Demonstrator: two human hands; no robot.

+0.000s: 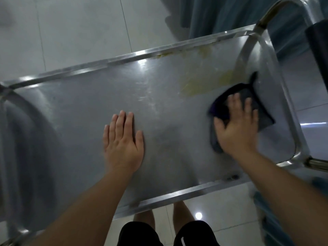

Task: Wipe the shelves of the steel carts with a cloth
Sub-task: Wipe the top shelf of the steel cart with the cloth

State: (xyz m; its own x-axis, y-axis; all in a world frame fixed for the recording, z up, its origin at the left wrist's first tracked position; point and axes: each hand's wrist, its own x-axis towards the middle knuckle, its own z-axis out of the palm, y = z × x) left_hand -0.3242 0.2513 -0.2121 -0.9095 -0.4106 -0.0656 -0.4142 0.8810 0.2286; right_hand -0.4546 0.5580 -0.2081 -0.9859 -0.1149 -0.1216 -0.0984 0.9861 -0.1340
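— Where's the cloth (255,102) now?

— Far right end of the cart's top shelf (88,107), flat on the steel, just inside the curved rail (276,71). The right hand (237,128) lies on it with fingers spread and straight — pressing it down, not gripping it.

— And the other one?

— The left hand (122,142) is flat on bare steel near the middle of the shelf, fingers straight and together, holding nothing. I'd say it's steadying the cart.

— So which step is this?

— Wiping the top shelf, I'd judge. The yellowish smear (204,86) sits just beside the cloth, toward the far edge, and more of it runs along the far rim (177,51).

— Next move?

— Probably push the cloth up and left across that patch with firm pressure, then along the rim. It looks dried on, so 1 pass may not lift it. Any lower shelf I can't see from here.
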